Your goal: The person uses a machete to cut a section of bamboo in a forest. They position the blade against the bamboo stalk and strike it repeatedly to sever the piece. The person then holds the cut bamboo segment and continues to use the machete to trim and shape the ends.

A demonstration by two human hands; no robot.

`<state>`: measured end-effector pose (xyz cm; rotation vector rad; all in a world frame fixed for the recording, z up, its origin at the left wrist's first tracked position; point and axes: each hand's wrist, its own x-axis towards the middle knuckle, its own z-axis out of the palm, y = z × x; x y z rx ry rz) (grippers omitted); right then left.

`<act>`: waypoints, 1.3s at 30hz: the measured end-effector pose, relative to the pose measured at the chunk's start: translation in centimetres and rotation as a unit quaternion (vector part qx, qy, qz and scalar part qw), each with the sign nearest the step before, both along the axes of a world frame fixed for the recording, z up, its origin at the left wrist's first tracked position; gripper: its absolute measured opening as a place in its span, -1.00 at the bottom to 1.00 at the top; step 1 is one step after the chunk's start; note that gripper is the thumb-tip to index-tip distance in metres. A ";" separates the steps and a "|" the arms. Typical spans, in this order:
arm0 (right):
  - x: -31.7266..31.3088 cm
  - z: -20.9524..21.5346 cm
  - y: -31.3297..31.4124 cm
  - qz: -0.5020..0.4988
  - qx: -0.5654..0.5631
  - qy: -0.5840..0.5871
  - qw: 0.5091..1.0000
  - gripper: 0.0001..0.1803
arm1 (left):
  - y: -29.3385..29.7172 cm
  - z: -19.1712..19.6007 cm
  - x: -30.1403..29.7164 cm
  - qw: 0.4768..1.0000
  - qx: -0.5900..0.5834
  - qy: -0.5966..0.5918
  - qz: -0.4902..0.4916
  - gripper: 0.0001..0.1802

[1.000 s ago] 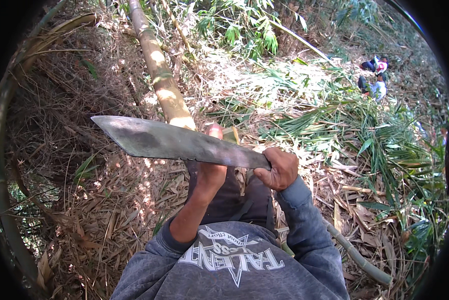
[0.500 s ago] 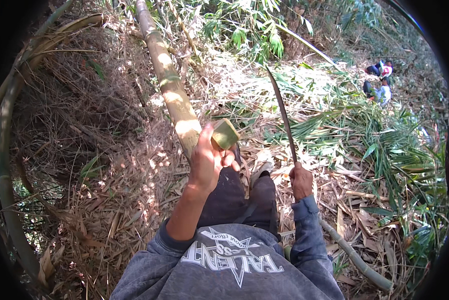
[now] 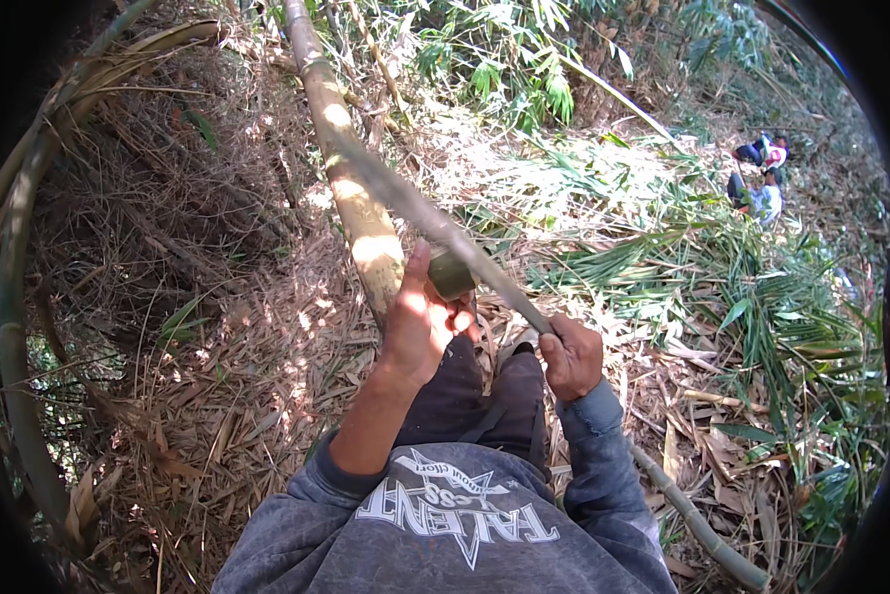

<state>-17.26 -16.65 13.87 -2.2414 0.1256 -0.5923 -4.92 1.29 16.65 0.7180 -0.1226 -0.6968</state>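
Both hands are clamped on things: the left hand (image 3: 420, 327) wraps the cut end of a bamboo pole (image 3: 351, 188), thumb pointing up along it, and the right hand (image 3: 571, 354) is fisted around the handle of a long machete (image 3: 435, 226). That pole lies on a slant, running from the left hand up toward the top of the picture, its bark lit in patches by the sun. From the right fist the machete blade reaches up and left, crossing in front of the pole's cut end; whether the edge touches the wood cannot be told. Underfoot is a forest floor (image 3: 257, 396) thick with dry leaves and husks, with green bamboo fronds (image 3: 722, 287) spread to the right. A curved stalk (image 3: 9, 297) arcs along the left edge, and a thin fallen stem (image 3: 692, 520) lies by the right elbow. Open ground shows to the left of the pole. Far off at the upper right sit other people (image 3: 762, 178), well apart from the work. Both forearms come up from the lower edge, the left sleeve pushed back, the right covered.
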 end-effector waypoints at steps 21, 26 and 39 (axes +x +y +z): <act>2.1 1.9 0.7 0.051 -0.182 -0.064 0.980 -0.43 | -0.9 -0.8 -1.4 0.997 0.046 -0.022 0.066 -0.54; 2.5 1.2 0.2 0.047 -0.177 -0.065 0.981 -0.40 | -1.3 -0.7 -1.8 0.984 0.109 -0.053 0.129 -0.60; -3.3 -9.7 -6.5 -0.171 0.003 0.127 0.977 -0.44 | 0.3 3.9 -0.7 0.981 0.152 -0.056 0.105 -0.44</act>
